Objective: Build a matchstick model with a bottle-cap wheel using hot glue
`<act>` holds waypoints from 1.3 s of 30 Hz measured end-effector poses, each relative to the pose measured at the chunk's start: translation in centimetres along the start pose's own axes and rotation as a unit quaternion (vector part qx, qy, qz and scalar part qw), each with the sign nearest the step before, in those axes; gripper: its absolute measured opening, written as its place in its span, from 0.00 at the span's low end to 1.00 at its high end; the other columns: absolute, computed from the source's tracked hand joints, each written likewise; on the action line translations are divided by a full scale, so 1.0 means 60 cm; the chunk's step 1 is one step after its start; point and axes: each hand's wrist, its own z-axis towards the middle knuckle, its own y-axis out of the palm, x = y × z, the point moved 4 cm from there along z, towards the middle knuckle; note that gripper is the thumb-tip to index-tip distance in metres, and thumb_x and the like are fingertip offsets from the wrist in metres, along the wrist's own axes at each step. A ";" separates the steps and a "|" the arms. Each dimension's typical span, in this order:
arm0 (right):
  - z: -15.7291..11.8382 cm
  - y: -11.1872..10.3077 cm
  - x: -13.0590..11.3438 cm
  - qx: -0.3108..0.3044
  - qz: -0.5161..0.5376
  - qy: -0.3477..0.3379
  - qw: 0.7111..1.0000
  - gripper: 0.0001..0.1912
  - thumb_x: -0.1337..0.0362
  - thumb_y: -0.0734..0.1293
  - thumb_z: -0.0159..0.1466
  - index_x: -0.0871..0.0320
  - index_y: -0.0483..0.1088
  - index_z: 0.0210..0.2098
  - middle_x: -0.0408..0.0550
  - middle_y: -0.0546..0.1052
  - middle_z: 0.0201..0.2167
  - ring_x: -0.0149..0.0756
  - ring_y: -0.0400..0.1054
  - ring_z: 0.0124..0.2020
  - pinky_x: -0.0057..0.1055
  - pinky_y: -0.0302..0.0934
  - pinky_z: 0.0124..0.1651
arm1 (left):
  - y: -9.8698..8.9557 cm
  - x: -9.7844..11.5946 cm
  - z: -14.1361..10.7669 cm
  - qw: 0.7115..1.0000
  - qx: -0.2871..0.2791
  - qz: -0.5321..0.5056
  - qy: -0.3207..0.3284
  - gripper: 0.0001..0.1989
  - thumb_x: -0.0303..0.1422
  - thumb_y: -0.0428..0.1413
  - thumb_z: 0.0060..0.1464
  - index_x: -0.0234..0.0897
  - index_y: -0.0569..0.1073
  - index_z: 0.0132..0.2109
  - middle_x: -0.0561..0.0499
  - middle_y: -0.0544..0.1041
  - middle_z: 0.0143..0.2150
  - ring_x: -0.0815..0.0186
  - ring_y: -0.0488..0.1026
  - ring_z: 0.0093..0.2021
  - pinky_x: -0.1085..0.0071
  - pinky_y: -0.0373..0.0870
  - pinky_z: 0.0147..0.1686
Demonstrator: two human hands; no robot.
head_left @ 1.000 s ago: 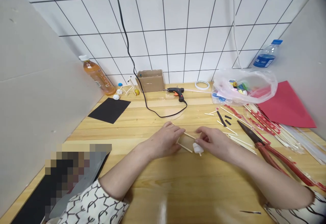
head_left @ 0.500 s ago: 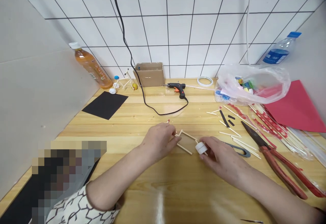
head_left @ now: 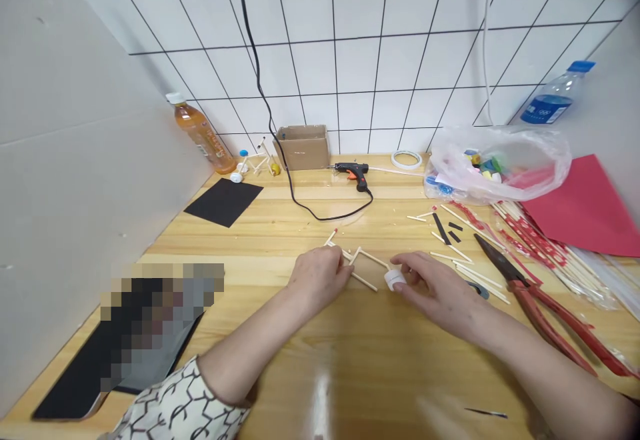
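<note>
Pale wooden sticks joined into an angular frame (head_left: 374,259) lie between my two hands over the wooden table. The fingers of my left hand (head_left: 323,277) are closed on the frame's left part, where a red-tipped stick juts up behind them. At the frame's right end is a white round piece (head_left: 395,280). My right hand (head_left: 435,290) is beside it, with the thumb touching its right side and the other fingers raised and apart from the thumb.
Red-handled shears (head_left: 520,283), loose sticks and a plastic bag (head_left: 540,187) lie on the right. A glue gun (head_left: 354,171), cardboard box (head_left: 304,150) and tape ring are at the back. Black paper (head_left: 224,201) and a blurred tablet-like object (head_left: 75,380) are on the left.
The view has shifted a little to the left. My right fingers have lifted and spread from around the white piece. More of the frame's left part shows behind my left hand.
</note>
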 end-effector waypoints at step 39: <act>0.039 0.005 -0.034 0.086 0.133 -0.008 0.987 0.15 0.55 0.62 0.56 0.58 0.70 0.38 0.42 0.64 0.23 0.32 0.58 0.24 0.28 0.55 0.27 | -0.039 0.011 -0.032 0.907 0.209 -0.352 0.104 0.02 0.26 0.51 0.48 0.35 0.68 0.29 0.55 0.68 0.22 0.74 0.65 0.23 0.78 0.63 0.25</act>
